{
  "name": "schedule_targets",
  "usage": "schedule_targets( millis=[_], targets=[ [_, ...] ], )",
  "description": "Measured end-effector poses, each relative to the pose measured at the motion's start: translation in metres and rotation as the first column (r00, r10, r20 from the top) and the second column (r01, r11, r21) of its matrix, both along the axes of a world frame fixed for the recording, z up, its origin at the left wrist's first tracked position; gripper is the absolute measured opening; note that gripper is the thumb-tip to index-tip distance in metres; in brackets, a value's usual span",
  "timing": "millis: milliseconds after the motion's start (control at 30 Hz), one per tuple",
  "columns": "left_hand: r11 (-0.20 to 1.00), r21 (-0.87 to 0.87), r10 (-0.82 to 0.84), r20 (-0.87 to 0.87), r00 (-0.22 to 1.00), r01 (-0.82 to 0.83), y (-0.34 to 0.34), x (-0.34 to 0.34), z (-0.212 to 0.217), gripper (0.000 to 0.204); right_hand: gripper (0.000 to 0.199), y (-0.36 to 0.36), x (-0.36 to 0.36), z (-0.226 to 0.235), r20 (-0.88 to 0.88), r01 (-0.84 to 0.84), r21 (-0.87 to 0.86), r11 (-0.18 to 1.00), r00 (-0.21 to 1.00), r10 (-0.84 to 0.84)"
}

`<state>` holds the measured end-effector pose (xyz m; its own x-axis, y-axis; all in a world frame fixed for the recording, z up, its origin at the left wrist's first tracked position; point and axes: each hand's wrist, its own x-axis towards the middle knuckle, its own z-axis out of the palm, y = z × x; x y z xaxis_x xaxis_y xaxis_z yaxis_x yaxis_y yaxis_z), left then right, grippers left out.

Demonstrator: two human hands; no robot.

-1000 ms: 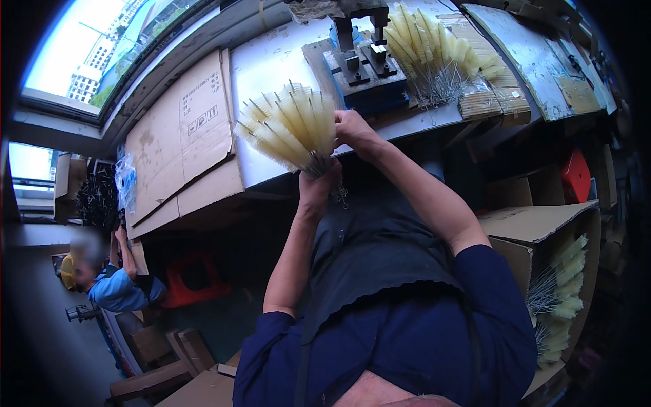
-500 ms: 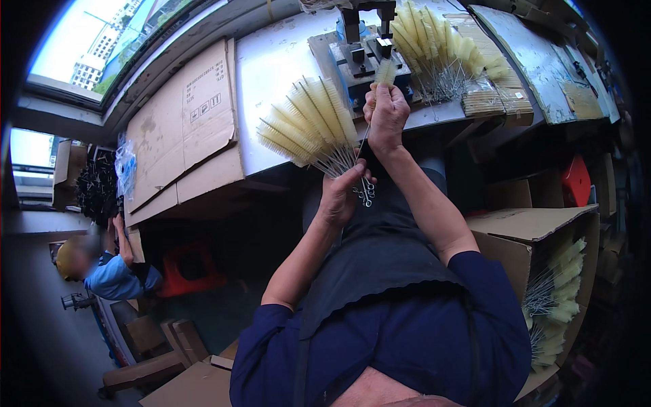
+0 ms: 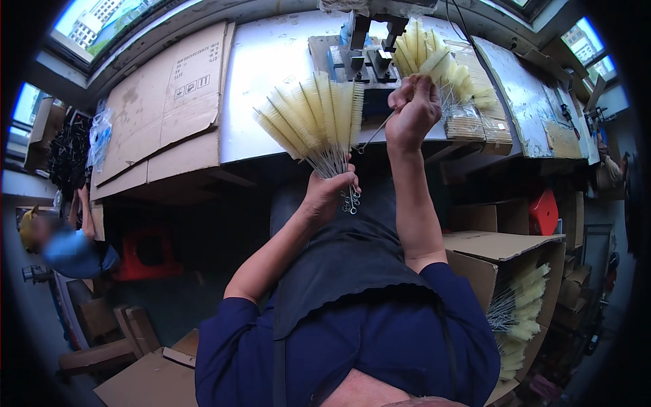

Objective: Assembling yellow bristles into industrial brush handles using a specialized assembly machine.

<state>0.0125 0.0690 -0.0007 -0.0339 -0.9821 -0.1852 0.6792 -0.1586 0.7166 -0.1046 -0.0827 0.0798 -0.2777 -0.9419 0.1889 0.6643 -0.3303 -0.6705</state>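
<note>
My left hand (image 3: 327, 192) is closed round the wire handles of a fanned bunch of pale yellow bottle brushes (image 3: 312, 115); their looped ends stick out below the fist. Between the fingers of my right hand (image 3: 415, 114) is a single bottle brush (image 3: 435, 64). Its bristles point up and away, and its looped wire end hangs toward the lower left. Just beyond my hands a small metal press (image 3: 366, 57) with dark clamps stands on the bench. Behind the right hand lies a pile of more brushes (image 3: 468, 85), partly hidden by it.
Flattened cardboard (image 3: 163, 102) covers the left of the white bench (image 3: 254, 74). At lower right an open carton (image 3: 505, 244) contains more brushes. A red stool (image 3: 146, 254) stands at left, near a person in blue (image 3: 74, 251). Another red object (image 3: 543, 211) is at right.
My right hand has moved right and away from the bunch, carrying one brush toward the pile. The left hand still grips the bunch. The whole view has shifted slightly.
</note>
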Motion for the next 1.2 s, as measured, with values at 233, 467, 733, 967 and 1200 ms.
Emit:
schedule_targets(
  millis=[233, 467, 733, 967, 1200],
  targets=[
    [0.981, 0.000, 0.192, 0.034, 0.981, -0.192, -0.015, 0.047, -0.005, 0.038, 0.021, -0.018, -0.023, -0.020, -0.115, -0.495, 0.402, 0.770, 0.807, 0.579],
    [0.932, -0.053, 0.363, 0.081, 0.928, -0.360, -0.070, 0.093, -0.017, 0.027, 0.018, -0.048, 0.007, -0.039, -0.053, -0.559, 0.482, 0.674, 0.749, 0.660],
    [0.919, -0.041, 0.394, 0.144, 0.908, -0.393, -0.108, 0.101, -0.034, 0.026, 0.021, -0.071, 0.007, -0.032, 0.048, -0.602, 0.536, 0.592, 0.721, 0.691],
    [0.915, -0.080, 0.402, 0.204, 0.892, -0.395, -0.118, 0.100, -0.053, 0.024, 0.047, -0.071, 0.009, -0.015, 0.037, -0.577, 0.578, 0.577, 0.725, 0.688],
    [0.931, -0.071, 0.364, 0.230, 0.903, -0.357, -0.114, 0.104, -0.059, 0.021, 0.053, -0.050, 0.028, 0.007, 0.066, -0.609, 0.524, 0.596, 0.726, 0.684]
  ],
)
